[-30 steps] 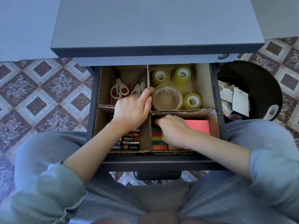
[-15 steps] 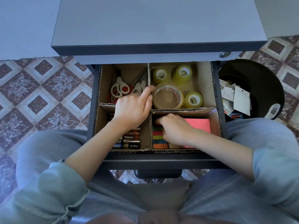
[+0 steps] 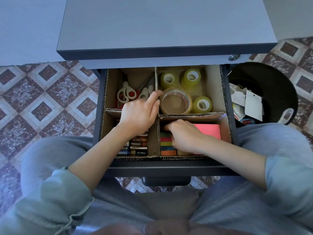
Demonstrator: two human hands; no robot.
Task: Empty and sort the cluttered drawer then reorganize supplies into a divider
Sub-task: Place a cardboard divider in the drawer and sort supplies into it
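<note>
A corrugated cardboard divider (image 3: 191, 114) sits inside an open dark drawer (image 3: 166, 168) and splits it into four square compartments. The far left one holds scissors (image 3: 126, 94) with white looped handles. The far right one holds a large glossy tape roll (image 3: 176, 101) and three small yellowish tape rolls (image 3: 169, 79). Cylindrical batteries (image 3: 138, 146) lie stacked in the near left compartment. The near right one holds a flat pink sticky pad (image 3: 209, 131) and a stack of notes striped in several colours (image 3: 166, 143).

The left hand (image 3: 138, 116) rests over the centre of the divider, fingers curled onto the top edge of its middle wall, covering some batteries. The right hand (image 3: 184, 136) is knuckles-up in the near right compartment, fingers bent down; whether it grasps anything is hidden beneath it.

A smooth grey desk top (image 3: 166, 22) overhangs the back of the drawer. To the right, a round black bin (image 3: 274, 85) holds paper scraps (image 3: 250, 104).
</note>
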